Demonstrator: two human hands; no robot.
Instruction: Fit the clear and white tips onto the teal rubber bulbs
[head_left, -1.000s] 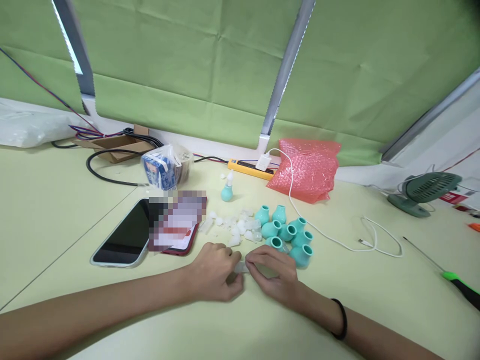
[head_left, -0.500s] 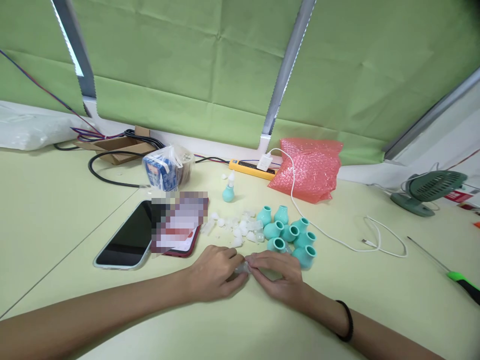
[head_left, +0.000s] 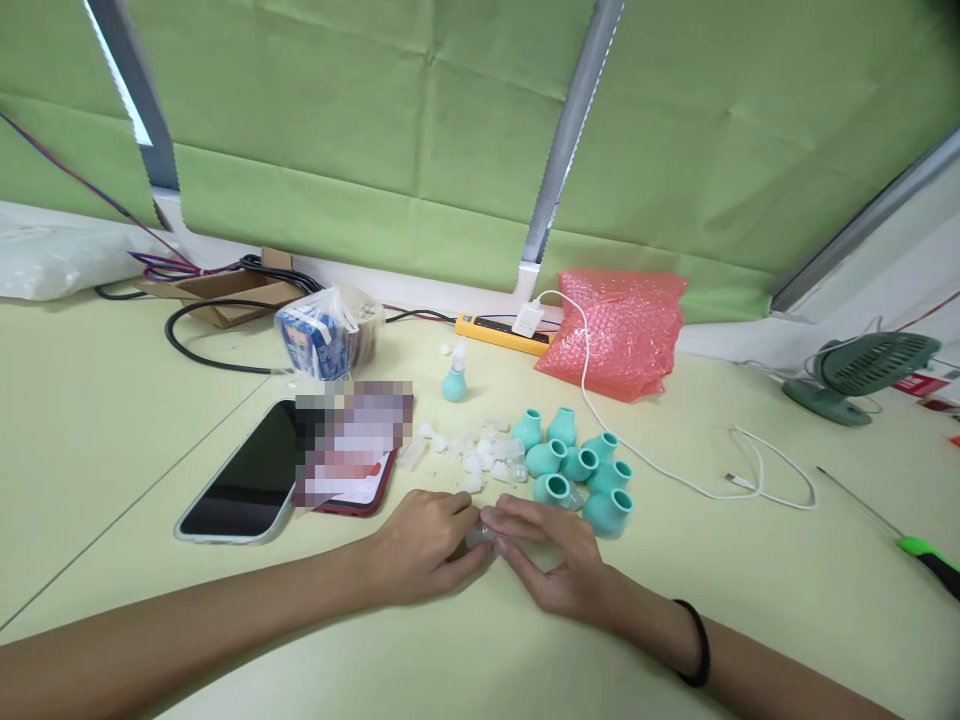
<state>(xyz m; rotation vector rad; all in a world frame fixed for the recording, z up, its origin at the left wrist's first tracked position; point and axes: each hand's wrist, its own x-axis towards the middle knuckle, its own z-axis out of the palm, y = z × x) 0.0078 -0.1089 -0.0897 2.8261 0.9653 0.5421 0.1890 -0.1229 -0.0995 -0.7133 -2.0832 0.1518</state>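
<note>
My left hand [head_left: 431, 545] is closed around a small clear plastic piece [head_left: 481, 533] low over the table. My right hand [head_left: 551, 555] meets it from the other side, thumb and fingertips pinched at the end of the same piece. Fingers hide most of its shape. Just beyond my hands lie several loose clear and white plastic parts [head_left: 480, 460]. Several teal rubber bulbs [head_left: 579, 464] with round open necks are grouped beyond my right hand. Farther back stands one teal bulb [head_left: 454, 384] with a clear and white tip fitted on it.
Two phones, one black-screened [head_left: 244, 475] and one red-cased [head_left: 360, 450], lie at left. A plastic-wrapped blue pack [head_left: 319, 340], a yellow power strip [head_left: 499, 334] and a pink bubble-wrap bag [head_left: 619, 335] line the back. A white cable [head_left: 660, 470], screwdriver [head_left: 919, 555] and green fan [head_left: 862, 365] occupy the right.
The fingers of my right hand have shifted slightly on the clear piece, and a little more of it shows between my hands. The view has moved slightly.
</note>
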